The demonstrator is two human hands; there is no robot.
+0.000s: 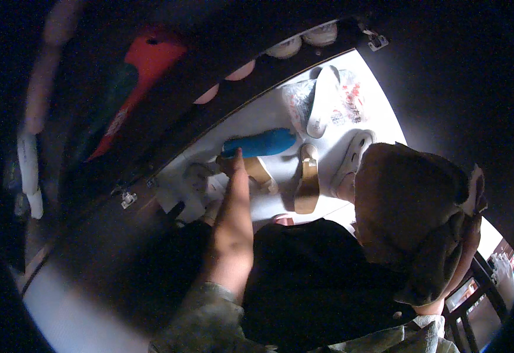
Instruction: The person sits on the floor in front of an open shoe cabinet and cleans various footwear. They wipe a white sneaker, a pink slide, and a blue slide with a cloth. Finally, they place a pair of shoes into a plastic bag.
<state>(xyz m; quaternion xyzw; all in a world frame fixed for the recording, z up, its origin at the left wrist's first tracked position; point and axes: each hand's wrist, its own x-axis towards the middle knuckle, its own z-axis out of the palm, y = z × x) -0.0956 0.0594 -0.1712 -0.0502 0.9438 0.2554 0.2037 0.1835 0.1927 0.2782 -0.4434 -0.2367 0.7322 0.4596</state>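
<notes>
My left hand (231,162) reaches down to the floor and grips the near end of a blue shoe sole or insole (261,143), its thumb on top. Beside it lie two tan sandals or slippers, one (261,173) partly behind the hand, the other (307,187) to its right. At the right, my right hand (478,192), mostly hidden and in shadow, holds a bunched dark brown cloth (409,203) that hangs across the view. A white insole (323,103) rests on a clear plastic bag (354,101) with red print.
A white clog-like shoe (354,154) stands near the brown cloth. Several shoe toes, white (285,47) and pink (241,70), show under a dark cabinet edge. A pink item (283,219) lies close to me. Metal hinges (128,199) and a red panel (151,57) are at left.
</notes>
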